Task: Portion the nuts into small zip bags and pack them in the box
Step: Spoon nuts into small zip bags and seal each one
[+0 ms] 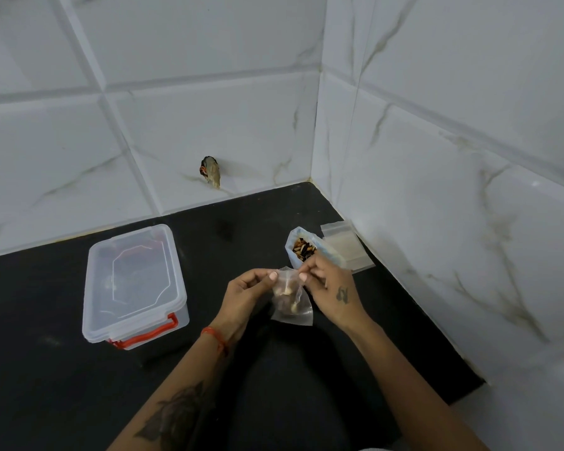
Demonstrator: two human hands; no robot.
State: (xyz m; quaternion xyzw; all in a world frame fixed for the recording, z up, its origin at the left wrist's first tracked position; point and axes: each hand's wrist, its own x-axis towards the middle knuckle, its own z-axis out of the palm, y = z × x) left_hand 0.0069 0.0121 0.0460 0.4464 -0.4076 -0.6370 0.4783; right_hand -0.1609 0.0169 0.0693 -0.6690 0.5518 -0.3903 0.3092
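Clear zip bag, partly filled.

Clear plastic box, filmy plastic zip bag, matt black counter, glossy tiles.

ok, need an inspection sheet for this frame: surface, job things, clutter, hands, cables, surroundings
Surface: black counter, set in a corner.
Job's things: small zip bag with a few nuts, held above the counter; open nut bag behind it; empty zip bags stacked by the right wall; clear box, lid on, red latch.
Clutter: nothing seen.
Hands: left hand and right hand pinch the small bag's top edge.
Cables: nothing seen.
Surroundings: white marbled tiles; plugged hole in the back wall.
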